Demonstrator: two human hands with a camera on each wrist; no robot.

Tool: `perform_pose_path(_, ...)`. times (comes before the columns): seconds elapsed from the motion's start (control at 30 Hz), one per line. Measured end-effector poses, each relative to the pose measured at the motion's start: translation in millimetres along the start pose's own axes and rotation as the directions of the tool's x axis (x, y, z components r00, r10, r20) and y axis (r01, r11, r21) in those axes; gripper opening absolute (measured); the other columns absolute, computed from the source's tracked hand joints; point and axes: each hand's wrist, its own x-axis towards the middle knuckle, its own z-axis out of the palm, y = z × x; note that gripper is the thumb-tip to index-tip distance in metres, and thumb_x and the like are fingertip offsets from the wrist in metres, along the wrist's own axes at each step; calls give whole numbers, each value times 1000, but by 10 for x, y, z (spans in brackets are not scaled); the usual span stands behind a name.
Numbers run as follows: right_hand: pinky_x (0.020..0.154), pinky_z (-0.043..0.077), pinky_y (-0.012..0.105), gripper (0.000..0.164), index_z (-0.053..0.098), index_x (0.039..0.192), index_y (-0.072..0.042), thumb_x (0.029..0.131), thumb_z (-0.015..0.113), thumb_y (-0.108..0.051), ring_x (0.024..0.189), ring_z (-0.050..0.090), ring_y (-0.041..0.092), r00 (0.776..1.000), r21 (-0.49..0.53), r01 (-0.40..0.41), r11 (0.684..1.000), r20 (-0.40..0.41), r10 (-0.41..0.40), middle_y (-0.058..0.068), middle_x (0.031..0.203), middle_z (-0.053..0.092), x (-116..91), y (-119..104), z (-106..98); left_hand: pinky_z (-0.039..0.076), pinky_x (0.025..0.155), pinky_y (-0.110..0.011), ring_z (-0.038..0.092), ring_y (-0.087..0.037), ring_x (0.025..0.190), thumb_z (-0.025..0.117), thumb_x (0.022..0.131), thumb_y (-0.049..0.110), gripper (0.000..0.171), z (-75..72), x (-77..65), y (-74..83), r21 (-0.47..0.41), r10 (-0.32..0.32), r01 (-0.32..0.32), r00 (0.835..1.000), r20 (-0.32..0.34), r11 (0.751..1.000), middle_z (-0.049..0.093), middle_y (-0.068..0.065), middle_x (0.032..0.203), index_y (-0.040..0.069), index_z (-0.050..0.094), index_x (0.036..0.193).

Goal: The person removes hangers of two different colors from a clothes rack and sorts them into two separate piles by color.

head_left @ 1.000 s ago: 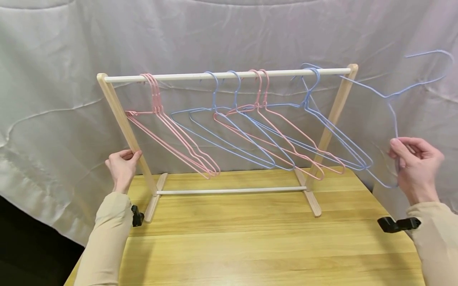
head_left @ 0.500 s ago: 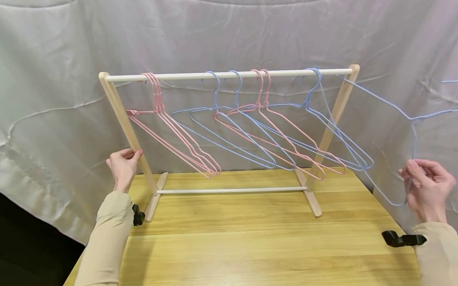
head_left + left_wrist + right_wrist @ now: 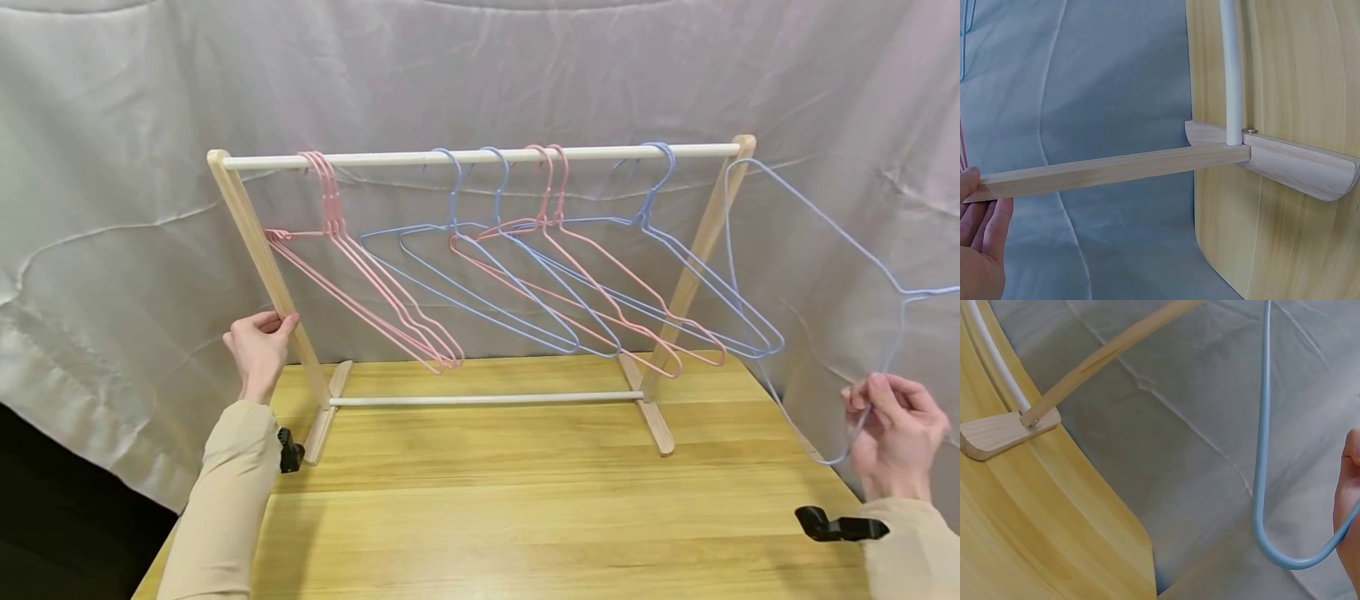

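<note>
My left hand (image 3: 260,346) pinches the left wooden post (image 3: 258,242) of a small clothes rack; the left wrist view shows thumb and fingers on either side of that post (image 3: 1104,172). Off to the right, my right hand (image 3: 896,425) grips a blue wire hanger (image 3: 832,221) that is off the rack, its hook running out of the head view. A bent corner of this hanger (image 3: 1260,487) fills part of the right wrist view. On the white rail (image 3: 390,159) hang pink hangers (image 3: 326,196) at the left, then blue hangers (image 3: 453,192), pink hangers (image 3: 551,187) and blue hangers (image 3: 654,187).
The rack stands on wooden feet (image 3: 656,427) joined by a white lower bar (image 3: 487,400), on a yellow wooden table (image 3: 525,500). A grey curtain (image 3: 480,75) hangs behind. The table's right edge lies close to my right hand.
My right hand has moved right and down with the blue hanger, carrying it away from the rail's right end; its hook has left the head view. My left hand stays on the post.
</note>
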Motion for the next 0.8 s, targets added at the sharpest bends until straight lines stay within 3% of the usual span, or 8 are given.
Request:
perform_pose_path(0.37, 48, 52, 39, 13, 57, 83, 23, 90, 47, 26, 47, 54, 32, 991, -5, 23, 1000, -129, -23, 29, 64, 62, -30, -14, -97, 25, 109, -46, 39, -32, 132, 72, 93, 28, 37, -2, 1, 14, -6, -1, 1, 1000, -1, 1000, 70, -27, 115, -2, 75, 114)
perform_pose_path(0.5, 46, 53, 35, 10, 61, 81, 22, 85, 53, 28, 46, 58, 30, 980, -116, 29, 993, -193, -51, 26, 65, 66, -51, -3, -171, 24, 108, -46, 39, -33, 132, 72, 93, 28, 37, -6, -2, 15, -6, 3, -3, 1000, 2, 1000, 70, -27, 115, -2, 75, 114)
perform_pose_path(0.63, 45, 52, 29, 12, 66, 80, 21, 79, 59, 31, 45, 61, 26, 970, -258, 16, 966, -229, -77, 23, 66, 71, -91, 55, -263, 24, 108, -46, 39, -33, 132, 72, 93, 27, 36, -5, -6, 10, -6, 5, -5, 1000, 0, 1000, 70, -27, 115, -3, 75, 114)
perform_pose_path(0.8, 43, 49, 24, 17, 71, 78, 18, 81, 58, 30, 44, 61, 21, 970, -366, -49, 929, -240, -43, 19, 64, 72, -162, 128, -411, 24, 108, -46, 39, -33, 132, 71, 93, 27, 36, 3, -6, 4, -7, 6, -6, 1000, 3, 1000, 70, -27, 115, -3, 74, 114)
